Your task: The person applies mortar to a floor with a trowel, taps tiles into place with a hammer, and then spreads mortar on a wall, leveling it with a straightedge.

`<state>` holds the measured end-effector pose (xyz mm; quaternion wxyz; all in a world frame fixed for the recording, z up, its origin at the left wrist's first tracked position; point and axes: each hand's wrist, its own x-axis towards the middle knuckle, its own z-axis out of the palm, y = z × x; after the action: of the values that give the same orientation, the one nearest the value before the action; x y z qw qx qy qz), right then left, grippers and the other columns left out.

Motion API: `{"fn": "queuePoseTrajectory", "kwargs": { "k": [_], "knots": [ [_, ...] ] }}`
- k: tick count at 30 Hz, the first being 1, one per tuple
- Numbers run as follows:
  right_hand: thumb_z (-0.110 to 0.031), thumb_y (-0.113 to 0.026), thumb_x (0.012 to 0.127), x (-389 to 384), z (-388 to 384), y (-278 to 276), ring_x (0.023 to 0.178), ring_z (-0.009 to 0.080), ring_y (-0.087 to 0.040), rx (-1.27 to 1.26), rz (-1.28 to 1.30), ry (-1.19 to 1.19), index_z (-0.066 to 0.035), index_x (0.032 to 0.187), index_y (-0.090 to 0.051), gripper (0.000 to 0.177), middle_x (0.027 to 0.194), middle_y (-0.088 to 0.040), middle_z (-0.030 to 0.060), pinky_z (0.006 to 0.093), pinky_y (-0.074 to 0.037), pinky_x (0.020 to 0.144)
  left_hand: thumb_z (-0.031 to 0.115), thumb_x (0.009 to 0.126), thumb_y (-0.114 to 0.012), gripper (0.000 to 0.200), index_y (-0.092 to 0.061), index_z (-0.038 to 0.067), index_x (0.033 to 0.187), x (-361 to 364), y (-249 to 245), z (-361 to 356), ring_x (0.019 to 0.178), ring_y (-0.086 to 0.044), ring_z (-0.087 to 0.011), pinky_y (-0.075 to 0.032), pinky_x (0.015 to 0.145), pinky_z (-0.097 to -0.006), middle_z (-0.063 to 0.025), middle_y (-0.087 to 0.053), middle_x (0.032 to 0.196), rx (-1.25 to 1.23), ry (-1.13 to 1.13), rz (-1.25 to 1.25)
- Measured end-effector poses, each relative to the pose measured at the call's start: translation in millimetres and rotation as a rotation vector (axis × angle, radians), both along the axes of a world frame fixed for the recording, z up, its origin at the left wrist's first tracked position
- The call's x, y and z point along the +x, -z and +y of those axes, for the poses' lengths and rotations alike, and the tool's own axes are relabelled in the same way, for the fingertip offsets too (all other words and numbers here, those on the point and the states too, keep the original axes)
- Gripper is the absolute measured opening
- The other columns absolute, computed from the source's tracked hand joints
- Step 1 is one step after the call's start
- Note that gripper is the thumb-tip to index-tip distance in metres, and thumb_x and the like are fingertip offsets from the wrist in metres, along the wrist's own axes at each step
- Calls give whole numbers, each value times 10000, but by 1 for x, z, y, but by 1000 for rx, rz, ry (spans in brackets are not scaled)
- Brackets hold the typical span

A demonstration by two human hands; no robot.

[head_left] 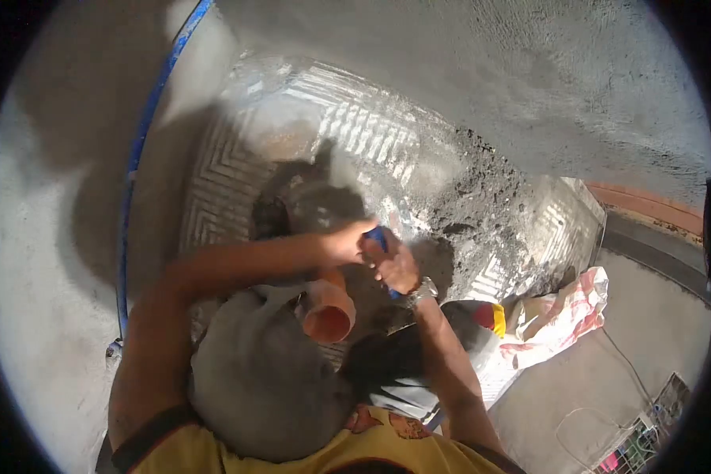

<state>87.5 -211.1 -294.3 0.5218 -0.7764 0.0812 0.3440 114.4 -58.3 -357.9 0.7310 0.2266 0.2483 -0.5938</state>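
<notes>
Both hands meet over the floor at the middle of the view, around a small blue object [377, 236]. My left hand [346, 242] comes in from the left, with its fingers closed at the upper end of the blue object. My right hand [396, 267], with a metal watch [424, 291] at the wrist, has its fingers wrapped round the same object. What the object is cannot be made out. Just below my left hand, an orange pipe [329, 317] stands with its open end upward, beside a knee in grey cloth [265, 371].
Grey mortar rubble [486, 186] lies on the patterned floor [363, 130]. A blue strip [141, 142] runs along the left wall. At the right are a red-and-white sack [557, 316], a cable and a wire basket [648, 434].
</notes>
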Motion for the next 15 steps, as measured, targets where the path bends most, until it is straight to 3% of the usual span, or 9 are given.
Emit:
{"fn": "queuePoseTrajectory", "kwargs": {
  "k": [1, 4, 5, 7, 8, 9, 10, 13, 15],
  "knots": [
    [-157, -529, 867, -3, 3, 7, 778, 259, -618, -21, 39, -87, -54, 1172, -538, 323, 1068, -601, 182, 386, -491, 664, 490, 974, -374, 474, -594, 73, 1025, -5, 0, 13, 735, -588, -186, -460, 665, -346, -66, -613, 831, 51, -48, 47],
    [-215, -534, 857, -36, 10, 117, 703, 321, -606, -276, -801, -122, -3, 1211, -493, 414, 905, -612, 203, 438, -483, 630, 498, 982, -338, 524, -613, 52, 954, -9, 65, 27, 712, -571, -173, -450, 675, -321, -60, -617, 801, 152, 45, -194],
    [-222, -522, 865, -28, 9, 116, 685, 331, -602, -310, -718, -142, -8, 1225, -482, 420, 900, -614, 198, 446, -474, 614, 509, 969, -372, 566, -634, 23, 848, 15, 43, 22, 665, -599, -202, -463, 621, -344, -110, -604, 649, 129, 15, -344],
    [-235, -500, 883, -19, 7, 96, 651, 351, -594, -315, -558, -177, -19, 1254, -461, 432, 891, -616, 189, 463, -457, 583, 494, 982, -348, 540, -633, 52, 860, 21, 34, 17, 653, -574, -176, -456, 612, -302, -77, -597, 682, 219, 146, -570],
    [-216, -484, 897, -19, 8, 84, 638, 354, -596, -244, -467, -210, -30, 1269, -459, 417, 917, -618, 190, 458, -463, 582, 492, 979, -360, 514, -627, 59, 909, 23, -13, 16, 653, -568, -177, -461, 624, -303, -69, -600, 723, 236, 169, -353],
    [-198, -467, 911, -20, 8, 73, 626, 357, -598, -179, -374, -240, -41, 1284, -457, 405, 944, -620, 191, 453, -468, 581, 502, 971, -375, 524, -626, 43, 935, -14, 43, 18, 678, -576, -211, -474, 679, -374, -89, -606, 779, -52, -53, -177],
    [-195, -475, 908, -30, 14, 61, 624, 359, -592, -63, -321, -135, -45, 1265, -470, 387, 956, -619, 191, 449, -464, 580, 506, 970, -372, 540, -630, 34, 917, -21, 36, 22, 684, -578, -216, -474, 687, -385, -98, -606, 776, 84, -35, -205],
    [-211, -536, 875, -37, 13, 121, 693, 380, -577, -246, -975, -106, -38, 1176, -510, 348, 1027, -600, 216, 434, -455, 574, 528, 964, -356, 594, -641, 16, 869, -2, 54, 23, 687, -586, -248, -477, 675, -376, -116, -604, 753, 313, 57, -190],
    [-208, -556, 862, 6, 15, 108, 670, 350, -566, -414, -889, -372, -44, 1180, -506, 362, 994, -567, 204, 423, -449, 535, 549, 956, -349, 619, -640, 14, 852, 32, 40, 29, 710, -589, -269, -481, 675, -383, -125, -604, 770, 326, 125, -231]
  ]
}}
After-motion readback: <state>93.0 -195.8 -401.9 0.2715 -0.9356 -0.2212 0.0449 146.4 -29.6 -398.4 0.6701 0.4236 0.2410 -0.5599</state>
